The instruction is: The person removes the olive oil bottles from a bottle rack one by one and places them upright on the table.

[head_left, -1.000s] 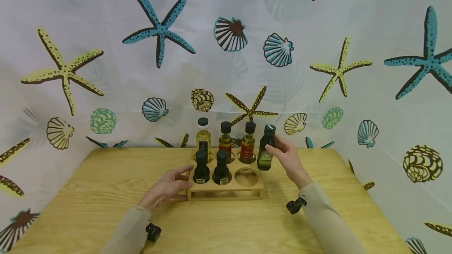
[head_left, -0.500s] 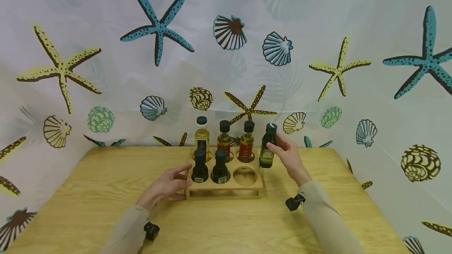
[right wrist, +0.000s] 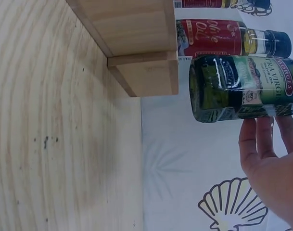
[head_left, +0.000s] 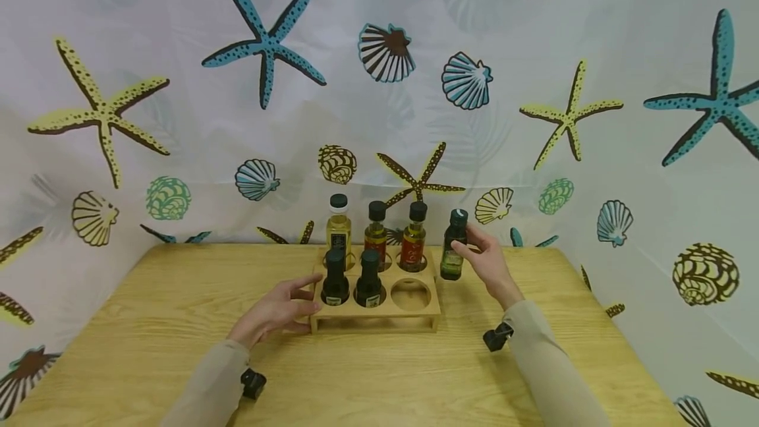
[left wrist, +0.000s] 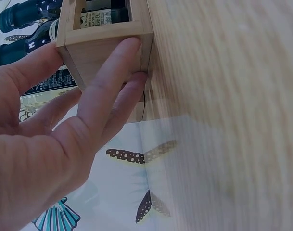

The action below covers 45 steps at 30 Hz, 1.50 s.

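My right hand holds a dark green olive oil bottle upright, just past the right end of a wooden bottle rack. In the right wrist view the bottle's base is off the tabletop, near a red-labelled bottle. My left hand rests against the rack's left end, its fingers stretched out along the end panel. Two dark-capped bottles fill the front row's left and middle holes, one of them a dark bottle. The front right hole has no bottle in it.
Behind them in the back row stand a pale yellow bottle with a white-collared cap and two red-labelled oil bottles. The rack sits on a light wood table. A patterned curtain hangs close behind and along the sides.
My right hand has shifted the olive oil bottle slightly to the right, away from the rack. The left hand keeps its place at the rack's end.
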Motion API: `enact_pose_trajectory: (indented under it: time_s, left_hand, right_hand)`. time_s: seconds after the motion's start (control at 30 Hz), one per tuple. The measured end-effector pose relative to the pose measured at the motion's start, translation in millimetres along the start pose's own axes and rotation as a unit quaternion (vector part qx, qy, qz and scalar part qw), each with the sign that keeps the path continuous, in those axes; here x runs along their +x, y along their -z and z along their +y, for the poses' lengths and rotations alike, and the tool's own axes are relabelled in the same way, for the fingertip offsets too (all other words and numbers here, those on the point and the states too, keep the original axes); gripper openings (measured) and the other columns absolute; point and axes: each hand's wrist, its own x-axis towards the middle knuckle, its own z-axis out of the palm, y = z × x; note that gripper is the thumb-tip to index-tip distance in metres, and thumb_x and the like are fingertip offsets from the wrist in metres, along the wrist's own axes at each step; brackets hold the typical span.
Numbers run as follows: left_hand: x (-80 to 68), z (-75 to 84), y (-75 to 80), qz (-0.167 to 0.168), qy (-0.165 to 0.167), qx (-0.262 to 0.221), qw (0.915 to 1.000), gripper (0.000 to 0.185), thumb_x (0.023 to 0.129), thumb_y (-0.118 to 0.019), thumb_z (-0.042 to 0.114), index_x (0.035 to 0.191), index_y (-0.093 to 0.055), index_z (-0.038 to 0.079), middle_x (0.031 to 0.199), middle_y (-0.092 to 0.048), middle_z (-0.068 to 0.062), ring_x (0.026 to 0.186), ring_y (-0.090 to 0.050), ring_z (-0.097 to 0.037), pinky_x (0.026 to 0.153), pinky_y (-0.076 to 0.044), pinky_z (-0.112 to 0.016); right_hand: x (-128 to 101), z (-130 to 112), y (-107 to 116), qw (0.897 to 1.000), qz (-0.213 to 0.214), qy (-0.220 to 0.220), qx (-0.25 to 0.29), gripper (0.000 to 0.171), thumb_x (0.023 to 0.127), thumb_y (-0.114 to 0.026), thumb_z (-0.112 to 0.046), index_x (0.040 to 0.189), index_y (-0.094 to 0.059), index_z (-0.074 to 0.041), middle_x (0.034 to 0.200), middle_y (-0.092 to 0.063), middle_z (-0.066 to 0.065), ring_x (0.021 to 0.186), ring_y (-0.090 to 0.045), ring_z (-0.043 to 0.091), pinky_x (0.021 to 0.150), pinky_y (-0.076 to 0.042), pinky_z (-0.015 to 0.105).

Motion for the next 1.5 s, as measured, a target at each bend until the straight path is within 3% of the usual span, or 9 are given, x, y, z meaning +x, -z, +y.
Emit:
enact_pose_trajectory:
  time_s: [0.43, 0.9, 1.2, 1.5]
  left_hand:
    - [1.4, 0.2, -2.3, 0.002, 0.004, -0.01, 0.9999, 0.069, 0.095, -0.064, 0.01, 0.155, -0.031, 0.017, 0.148, -0.033, -0.032, 0.124, -0.052, -0.043, 0.082, -0.058, -0.049]
    - [-0.2, -0.6, -3.2, 0.001, 0.008, -0.014, 0.9999, 0.069, 0.094, -0.065, 0.01, 0.155, -0.032, 0.017, 0.147, -0.034, -0.032, 0.126, -0.051, -0.044, 0.081, -0.059, -0.049]
    - [-0.3, -0.5, -1.4, 0.003, 0.007, -0.011, 0.9999, 0.069, 0.095, -0.064, 0.01, 0.155, -0.032, 0.018, 0.148, -0.033, -0.032, 0.126, -0.051, -0.044, 0.08, -0.059, -0.048]
    - [-0.7, 1.1, -0.9, 0.008, 0.009, -0.008, 0.9999, 0.069, 0.095, -0.064, 0.008, 0.155, -0.032, 0.017, 0.147, -0.034, -0.033, 0.124, -0.053, -0.042, 0.079, -0.059, -0.048]
  right_hand:
    - [2, 22, 10, 0.998, 0.007, -0.042, -0.05, 0.071, 0.094, -0.068, -0.029, 0.154, -0.034, -0.012, 0.154, -0.039, 0.015, 0.137, -0.043, 0.037, 0.111, -0.038, 0.055]
    - [7, 37, 21, 0.996, -0.032, -0.017, -0.076, 0.065, 0.093, -0.07, -0.026, 0.15, -0.041, -0.014, 0.147, -0.048, 0.018, 0.133, -0.048, 0.038, 0.107, -0.042, 0.054]
    - [15, 36, 30, 0.994, -0.066, -0.026, -0.081, 0.078, 0.094, -0.068, -0.03, 0.156, -0.025, -0.008, 0.156, -0.033, 0.023, 0.139, -0.038, 0.043, 0.112, -0.036, 0.056]
    - [24, 38, 29, 0.991, -0.081, -0.035, -0.098, 0.077, 0.096, -0.065, -0.026, 0.156, -0.022, -0.004, 0.157, -0.03, 0.024, 0.14, -0.037, 0.044, 0.111, -0.036, 0.056]
